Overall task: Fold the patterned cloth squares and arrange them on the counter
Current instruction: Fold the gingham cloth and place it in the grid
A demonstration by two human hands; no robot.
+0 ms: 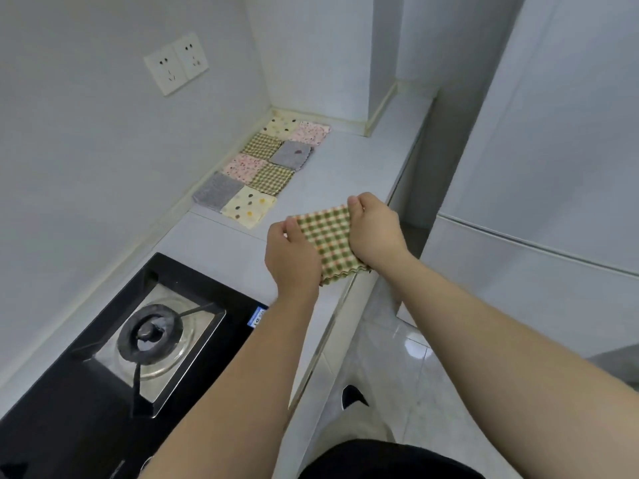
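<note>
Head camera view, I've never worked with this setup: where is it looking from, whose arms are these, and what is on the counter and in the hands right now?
There is no machine here: the grip is simply a person's two bare hands. The one camera sits on the person's head and looks forward and down, so both arms reach in from the bottom. The left hand and right hand each pinch a side of a green checked cloth near the front edge of the pale counter. Farther back, along the wall, eight folded cloth squares lie in a grid two wide and four long: dotted yellow, pink floral, green checked and grey. A black gas stove sits at lower left.
</note>
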